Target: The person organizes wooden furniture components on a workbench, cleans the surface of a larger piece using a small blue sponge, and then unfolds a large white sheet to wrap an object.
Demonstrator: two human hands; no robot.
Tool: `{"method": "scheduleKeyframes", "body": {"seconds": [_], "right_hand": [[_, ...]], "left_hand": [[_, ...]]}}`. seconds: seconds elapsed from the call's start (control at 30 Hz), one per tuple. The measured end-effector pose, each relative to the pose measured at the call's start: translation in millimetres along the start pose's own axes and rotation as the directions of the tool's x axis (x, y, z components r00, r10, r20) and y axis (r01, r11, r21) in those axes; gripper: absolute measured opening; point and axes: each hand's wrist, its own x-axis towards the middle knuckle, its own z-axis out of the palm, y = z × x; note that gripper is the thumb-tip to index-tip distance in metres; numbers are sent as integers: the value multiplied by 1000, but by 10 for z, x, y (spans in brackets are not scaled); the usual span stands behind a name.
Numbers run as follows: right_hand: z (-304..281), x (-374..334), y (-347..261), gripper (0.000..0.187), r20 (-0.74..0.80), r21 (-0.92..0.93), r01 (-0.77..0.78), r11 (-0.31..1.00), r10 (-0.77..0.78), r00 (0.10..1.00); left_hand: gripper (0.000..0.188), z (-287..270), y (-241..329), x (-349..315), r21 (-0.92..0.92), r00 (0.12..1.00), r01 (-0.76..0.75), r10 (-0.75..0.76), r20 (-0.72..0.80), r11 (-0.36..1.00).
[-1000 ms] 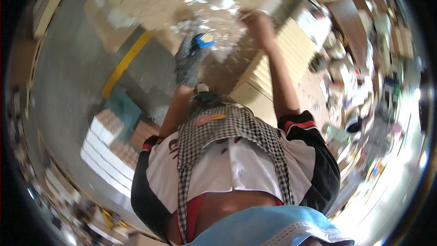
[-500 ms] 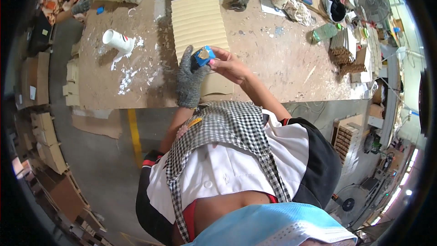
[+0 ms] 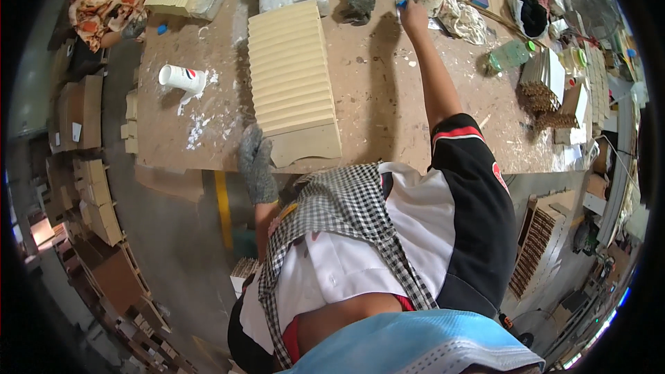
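Observation:
My right hand (image 3: 413, 15) is stretched far across the table. Its fingers are closed on a small blue piece (image 3: 402, 3), just above a white sheet (image 3: 399, 12) that the hand partly covers. My left hand (image 3: 256, 165), in a grey knitted glove, rests open at the table's near edge, with its fingers stretched along the near left corner of a stack of cream ridged panels (image 3: 291, 73). It holds nothing that I can see. The near end of the panels is smooth, with a curved edge.
A white paper cup (image 3: 181, 78) lies tipped beside white splashes on the left. A dark crumpled lump (image 3: 358, 5) sits beyond the panels. Rightward are a rag (image 3: 463, 19), a green bottle (image 3: 509, 55) and stacked strips (image 3: 542, 77). Another person's patterned clothing (image 3: 111, 1) shows far left.
My right hand has left my gloved hand and carried the blue piece far forward and right. The left hand has let go of it and dropped back beside the panels' near corner.

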Motion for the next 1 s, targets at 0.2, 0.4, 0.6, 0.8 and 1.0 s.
{"method": "scheduleKeyframes", "body": {"seconds": [0.2,0.4,0.6,0.8,1.0], "right_hand": [[397,446,45,18,-24,-85,-16,996,14,1000],[523,496,-2,23,-13,-53,-10,999,10,1000],[493,380,497,35,60,645,-122,754,109,992],[-47,-896,-120,38,610,504,-611,-611,-249,752],[-329,-2204,-749,38,532,349,-397,-849,-170,830]], "left_hand": [[44,-9,37,-379,110,966,166,-139,-218,980],[41,-220,-293,-594,136,939,129,-77,-336,982],[47,-342,-254,-433,247,977,84,-31,-210,966],[81,-364,-593,-72,325,1000,3,4,-20,946],[103,-365,-981,545,413,921,-307,158,356,858]]}}
